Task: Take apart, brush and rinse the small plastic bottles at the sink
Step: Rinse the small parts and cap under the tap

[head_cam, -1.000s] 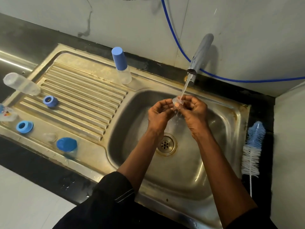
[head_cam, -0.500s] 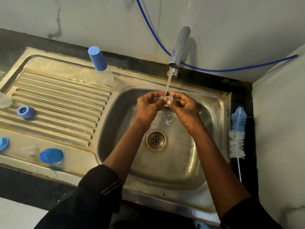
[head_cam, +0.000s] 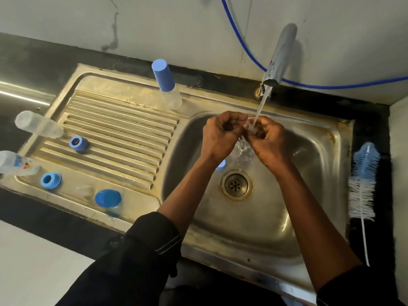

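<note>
Bottle bit (head_cam: 250, 127), small and clear, is pinched by fingers of left hand (head_cam: 220, 135) and right hand (head_cam: 268, 140) under the tap (head_cam: 279, 56), over the drain (head_cam: 236, 185). It's soaked, so I reckon it could easily slip and drop.

A: What is on the back wall (head_cam: 176, 25)?
B: A thin blue hose (head_cam: 326, 87). It comes down from the top edge, bends, and runs off to the right edge, lying against the pale paint.
A: Any marks?
B: A dark crack (head_cam: 113, 27) wanders down from the top, well left of the hose, ending in a smudged grey patch.
A: And below that?
B: A black countertop (head_cam: 44, 60), a dull band along the foot of the wall.
A: At the far left?
B: A shiny metal strip (head_cam: 22, 96) crosses the black, catching a bright line of light.
A: The corners?
B: A white side wall (head_cam: 399, 151) stands at the right. A flat white surface (head_cam: 33, 261) fills the lower left; what it is, I cannot tell.
</note>
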